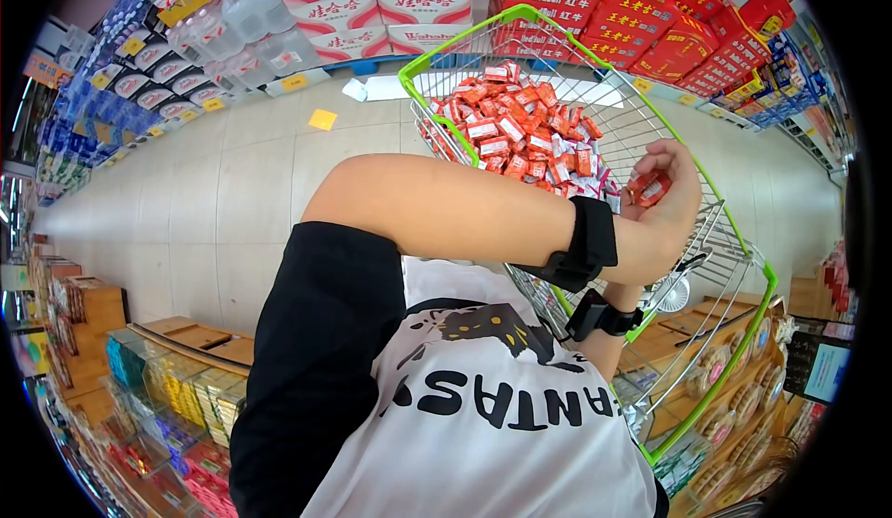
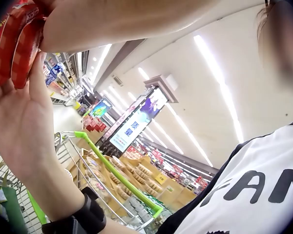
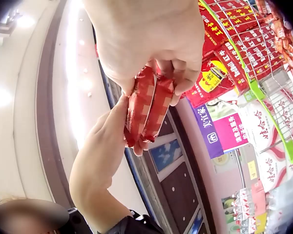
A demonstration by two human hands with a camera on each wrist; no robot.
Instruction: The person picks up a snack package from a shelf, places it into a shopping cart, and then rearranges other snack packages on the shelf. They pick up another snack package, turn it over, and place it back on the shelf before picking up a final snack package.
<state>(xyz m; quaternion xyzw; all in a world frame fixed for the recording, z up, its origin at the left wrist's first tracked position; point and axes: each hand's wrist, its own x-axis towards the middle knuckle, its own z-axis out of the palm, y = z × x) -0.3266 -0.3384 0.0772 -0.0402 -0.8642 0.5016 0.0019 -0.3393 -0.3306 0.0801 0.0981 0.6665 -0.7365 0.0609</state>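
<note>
Two red-wrapped snack packets point(image 3: 149, 107) lie side by side between my hands in the right wrist view. From above, the fingers of my right hand point(image 3: 146, 44) curl round them. My left hand point(image 3: 110, 126) grips the same pair from the other side. In the left wrist view, the palm of my right hand shows beneath the packets point(image 2: 19, 48). The head view has my left hand point(image 1: 683, 202) over the shopping cart point(image 1: 769, 278), its wrist crossing and largely covering the right hand. A heap of similar red packets point(image 1: 520, 118) fills part of the cart.
White drink cartons point(image 1: 344, 16) and red drink boxes point(image 1: 641, 26) are stacked beyond the cart, with bottled water point(image 1: 246, 16) to their left. Wooden display stands point(image 1: 743, 369) flank me nearby. A yellow card point(image 1: 322, 119) lies on the tiled floor point(image 1: 260, 183).
</note>
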